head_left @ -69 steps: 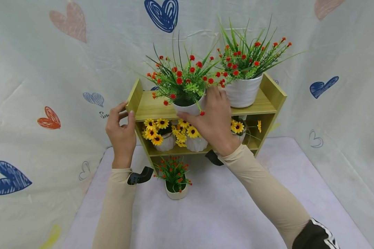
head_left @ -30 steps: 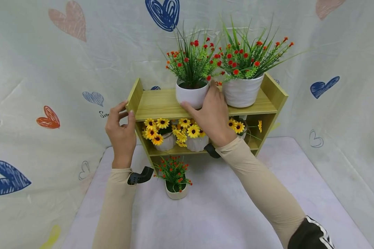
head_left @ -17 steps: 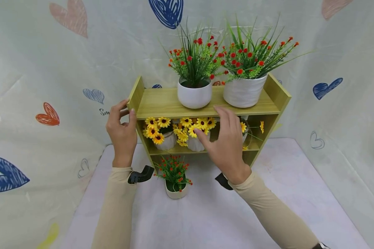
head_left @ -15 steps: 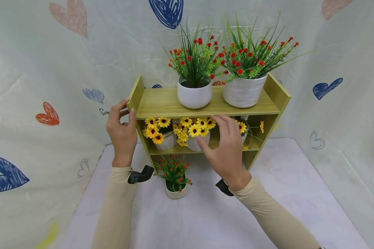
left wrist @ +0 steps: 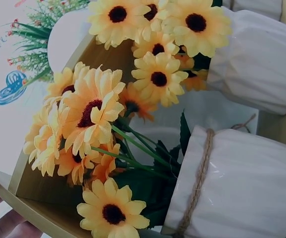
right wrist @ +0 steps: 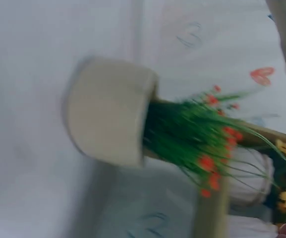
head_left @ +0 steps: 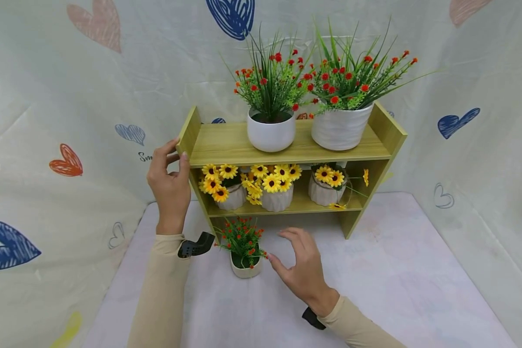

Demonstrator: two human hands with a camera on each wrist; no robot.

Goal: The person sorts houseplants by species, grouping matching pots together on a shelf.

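Observation:
My left hand (head_left: 169, 186) holds the upper left edge of a wooden shelf (head_left: 243, 157), thumb on one side of the panel and fingers on the other. Beside the small potted plant (head_left: 245, 270), which has red flowers and a cream pot, my right hand (head_left: 303, 266) hovers with thumb and fingers spread around nothing. In the right wrist view the cream pot (right wrist: 110, 111) fills the middle, blurred. On the shelf's top board stand a round white pot (head_left: 271, 133) and a larger ribbed white pot (head_left: 341, 128), both with grass and red flowers.
Three sunflower pots sit on the middle board: a left one (head_left: 232, 198), a middle one (head_left: 277, 199) and a right one (head_left: 326, 191) with twine round it. The shelf stands on a pale cloth-covered table (head_left: 374, 280) before a heart-printed curtain (head_left: 48, 96).
My right hand has set the round white pot upright on the top board, let go, and come down beside the small potted plant. The left hand has stayed on the shelf.

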